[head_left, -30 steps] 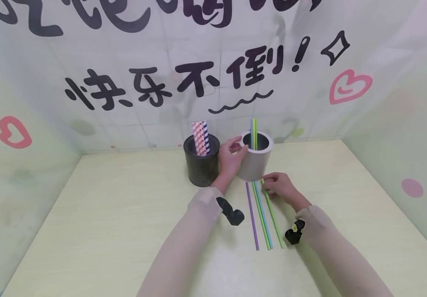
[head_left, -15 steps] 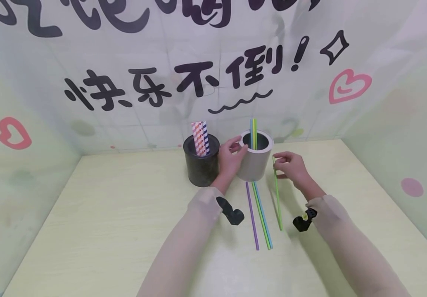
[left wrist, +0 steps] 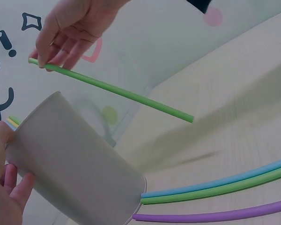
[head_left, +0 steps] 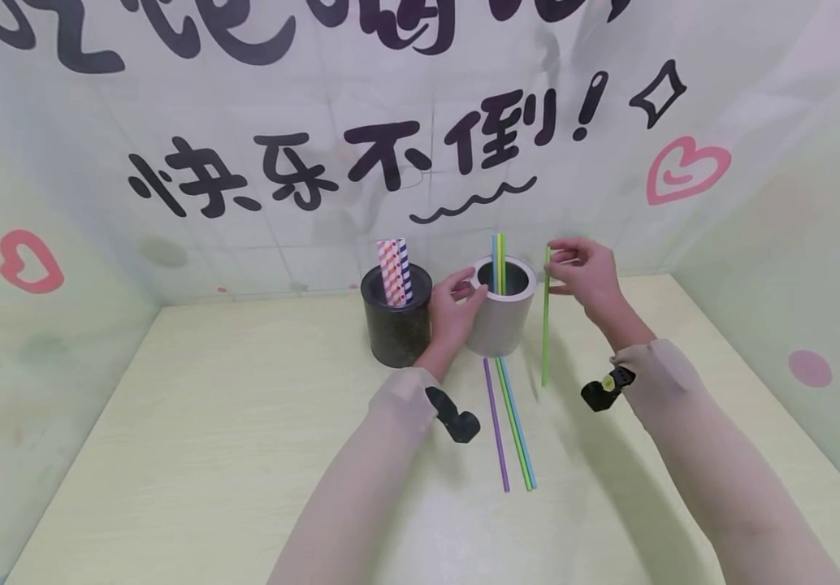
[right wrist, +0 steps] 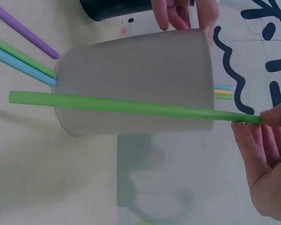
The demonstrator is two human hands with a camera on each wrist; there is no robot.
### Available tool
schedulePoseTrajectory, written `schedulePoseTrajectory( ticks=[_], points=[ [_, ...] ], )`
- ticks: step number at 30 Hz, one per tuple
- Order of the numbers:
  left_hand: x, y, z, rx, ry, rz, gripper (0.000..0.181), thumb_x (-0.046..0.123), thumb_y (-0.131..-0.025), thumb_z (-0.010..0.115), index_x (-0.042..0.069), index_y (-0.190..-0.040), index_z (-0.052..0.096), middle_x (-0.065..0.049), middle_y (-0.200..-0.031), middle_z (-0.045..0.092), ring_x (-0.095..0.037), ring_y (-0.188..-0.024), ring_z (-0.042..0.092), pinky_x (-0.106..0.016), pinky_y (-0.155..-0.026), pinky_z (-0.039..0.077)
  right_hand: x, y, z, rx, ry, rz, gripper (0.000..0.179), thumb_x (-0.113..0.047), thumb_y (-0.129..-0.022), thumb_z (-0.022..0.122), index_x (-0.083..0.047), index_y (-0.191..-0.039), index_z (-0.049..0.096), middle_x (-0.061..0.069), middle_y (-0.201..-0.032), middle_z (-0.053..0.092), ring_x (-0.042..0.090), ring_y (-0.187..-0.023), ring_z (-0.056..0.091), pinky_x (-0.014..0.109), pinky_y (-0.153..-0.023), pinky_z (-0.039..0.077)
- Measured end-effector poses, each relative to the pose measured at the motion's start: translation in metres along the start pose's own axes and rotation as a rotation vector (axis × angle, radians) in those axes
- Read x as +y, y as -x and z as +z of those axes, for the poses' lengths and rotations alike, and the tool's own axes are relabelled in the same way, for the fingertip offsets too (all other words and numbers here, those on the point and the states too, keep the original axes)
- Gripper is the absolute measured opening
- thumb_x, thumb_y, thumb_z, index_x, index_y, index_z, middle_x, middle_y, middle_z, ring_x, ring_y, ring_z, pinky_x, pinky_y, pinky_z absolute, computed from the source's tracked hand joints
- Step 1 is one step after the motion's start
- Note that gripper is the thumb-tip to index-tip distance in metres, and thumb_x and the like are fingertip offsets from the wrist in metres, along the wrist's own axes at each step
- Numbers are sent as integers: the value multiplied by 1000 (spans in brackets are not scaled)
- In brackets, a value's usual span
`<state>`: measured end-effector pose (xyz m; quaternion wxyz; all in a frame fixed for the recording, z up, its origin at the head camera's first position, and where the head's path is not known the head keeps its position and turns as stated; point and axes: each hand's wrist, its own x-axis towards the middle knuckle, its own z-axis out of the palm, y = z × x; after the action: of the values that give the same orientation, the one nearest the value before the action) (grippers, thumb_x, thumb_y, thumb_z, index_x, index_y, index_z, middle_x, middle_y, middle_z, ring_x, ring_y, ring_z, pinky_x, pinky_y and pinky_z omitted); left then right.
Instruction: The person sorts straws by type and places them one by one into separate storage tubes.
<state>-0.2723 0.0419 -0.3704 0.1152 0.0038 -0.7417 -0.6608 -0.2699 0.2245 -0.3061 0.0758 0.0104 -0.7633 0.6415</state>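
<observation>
Your right hand [head_left: 586, 272] pinches top of green straw [head_left: 545, 325], hanging near-upright just beside grey cup [head_left: 502, 325]; your left hand [head_left: 455, 313] grips cup at rim. Step appears to be loading straws into cup. Next move likely calls for raising straw, clearing rim, lowering it in. Wall lettering [head_left: 383, 154] reads "快乐不倒!"; line above cropped.

White backdrop [head_left: 361, 236] has chunky black Chinese lettering [head_left: 391, 166] across it, plus an exclamation mark [head_left: 595, 97], a wavy underline [head_left: 475, 198] and a little four-pointed sparkle [head_left: 657, 93]. There's a pink heart [head_left: 36, 283] off to the left, mauve dot [head_left: 811, 368] on the right. Table [head_left: 208, 422] is pale with faint streaks.
</observation>
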Motion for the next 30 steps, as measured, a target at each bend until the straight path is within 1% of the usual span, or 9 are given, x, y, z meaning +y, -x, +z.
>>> schedulePoseTrajectory(
  ticks=[6, 14, 18, 21, 24, 30],
  points=[
    [1, 1, 1, -9, -5, -3, 38, 13, -81, 69, 8, -117, 62, -11, -106, 56, -21, -96, 58, -21, -81, 50, -29, -16, -1, 38, -45, -45, 34, 7, -80, 60, 9, -114, 53, 4, -82, 54, 10, -72, 57, 27, -57, 56],
    [0, 0, 0, -9, -17, -4, 37, 14, -82, 68, 8, -118, 62, -10, -106, 56, -20, -96, 58, -23, -82, 50, -75, -30, 2, 71, -177, -99, 28, 8, -78, 62, -1, -104, 60, 8, -84, 54, 14, -74, 56, 29, -55, 55],
    [-1, 0, -1, -13, -13, -10, 38, 15, -82, 68, 9, -118, 61, -9, -107, 56, -19, -96, 58, -22, -82, 49, -93, -34, 4, 89, -185, -142, 28, 6, -78, 63, -2, -105, 60, 8, -85, 54, 15, -75, 55, 27, -54, 55],
    [-1, 0, -1, -8, -2, -4, 38, 13, -81, 68, 8, -118, 61, -10, -107, 57, -20, -96, 58, -22, -82, 50, -102, -35, 6, 98, -172, -175, 29, 4, -78, 64, -3, -106, 60, 7, -85, 54, 15, -77, 55, 27, -55, 54],
    [0, 0, -2, -4, 0, 2, 37, 13, -81, 68, 7, -117, 62, -11, -107, 57, -20, -96, 58, -22, -82, 50, -109, -35, 9, 103, -160, -190, 29, 3, -79, 64, -3, -107, 60, 7, -86, 55, 15, -78, 55, 26, -55, 54],
    [1, 2, -1, -10, -8, -6, 38, 15, -82, 68, 9, -118, 61, -10, -108, 55, -20, -97, 57, -22, -83, 49, -110, -37, 15, 109, -151, -198, 28, 4, -79, 63, -2, -106, 59, 7, -85, 54, 15, -76, 55, 26, -57, 54]
  ],
)
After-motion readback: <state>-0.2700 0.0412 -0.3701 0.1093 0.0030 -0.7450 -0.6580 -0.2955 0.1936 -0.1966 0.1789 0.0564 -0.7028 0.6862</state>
